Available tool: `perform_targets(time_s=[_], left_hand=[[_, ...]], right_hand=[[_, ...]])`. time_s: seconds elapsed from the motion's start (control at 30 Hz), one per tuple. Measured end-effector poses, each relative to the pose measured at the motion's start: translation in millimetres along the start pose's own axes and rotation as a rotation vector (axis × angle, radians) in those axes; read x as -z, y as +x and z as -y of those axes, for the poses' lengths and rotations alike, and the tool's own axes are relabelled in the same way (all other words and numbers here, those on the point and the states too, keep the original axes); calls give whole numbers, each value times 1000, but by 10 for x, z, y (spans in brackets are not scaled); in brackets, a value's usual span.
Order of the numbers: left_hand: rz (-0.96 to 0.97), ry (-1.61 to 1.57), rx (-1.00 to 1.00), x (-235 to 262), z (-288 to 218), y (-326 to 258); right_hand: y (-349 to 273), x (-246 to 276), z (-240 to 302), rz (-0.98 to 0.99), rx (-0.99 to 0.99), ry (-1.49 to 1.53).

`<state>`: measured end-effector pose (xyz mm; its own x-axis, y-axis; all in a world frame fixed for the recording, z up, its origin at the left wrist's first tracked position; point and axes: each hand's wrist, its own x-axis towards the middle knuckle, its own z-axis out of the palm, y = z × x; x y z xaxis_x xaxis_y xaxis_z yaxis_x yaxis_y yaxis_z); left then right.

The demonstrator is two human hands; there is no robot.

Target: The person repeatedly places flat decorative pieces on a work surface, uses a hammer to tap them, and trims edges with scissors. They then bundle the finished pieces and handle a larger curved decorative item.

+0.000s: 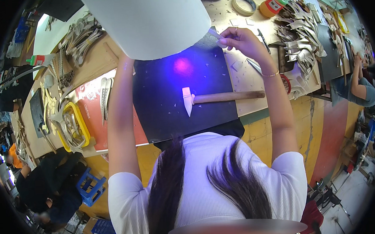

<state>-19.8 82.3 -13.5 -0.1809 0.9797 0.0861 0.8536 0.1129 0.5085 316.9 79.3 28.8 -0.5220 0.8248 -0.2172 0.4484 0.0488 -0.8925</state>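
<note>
Pinching a thin, flat strip tinted violet by the light [215, 33] between thumb and fingers, the right hand [239, 41] is raised near the far right corner of a black rectangular mat [160, 114], as the head view shows. The left hand [127, 62] runs behind a large white cylindrical shade [153, 21] beyond the mat's far left corner; only its base shows, so I cannot tell whether it grips anything. The strip's far end meets the shade's lower right rim in the picture and may continue behind it. A hammer with a pale metal head and brown wooden handle [229, 96] lies across the mat, its handle reaching over the right edge onto the pale tabletop [255, 107]. For neat work, I would keep the pinch light and near the strip's end, hold the piece flat — not twisted — and let the other hand steady it. The hammer is best left lying until both hands are free. As for writing, a red printed sheet [95, 122] along the mat's left edge carries white lettering; toward the tabletop's far right corner, an orange bottle with a green cap [270, 6] wears a label — too small to make out.
</note>
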Motion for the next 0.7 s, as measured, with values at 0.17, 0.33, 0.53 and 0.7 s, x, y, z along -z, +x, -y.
perform_targets(time_s=[0.17,0.33,0.53,0.7], left_hand=[[165,-232,96,277,-177,-496],[265,-243,-304,87,-270,-958],[-87,26,-568,-75,-255,-1059],[-155,-156,-179,106,-109,-836]], right_hand=[[-24,-185,-86,-34,-49,100],[27,-338,-95,-41,-59,130],[26,-439,-92,-32,-41,115],[17,-435,-134,-57,10,74]])
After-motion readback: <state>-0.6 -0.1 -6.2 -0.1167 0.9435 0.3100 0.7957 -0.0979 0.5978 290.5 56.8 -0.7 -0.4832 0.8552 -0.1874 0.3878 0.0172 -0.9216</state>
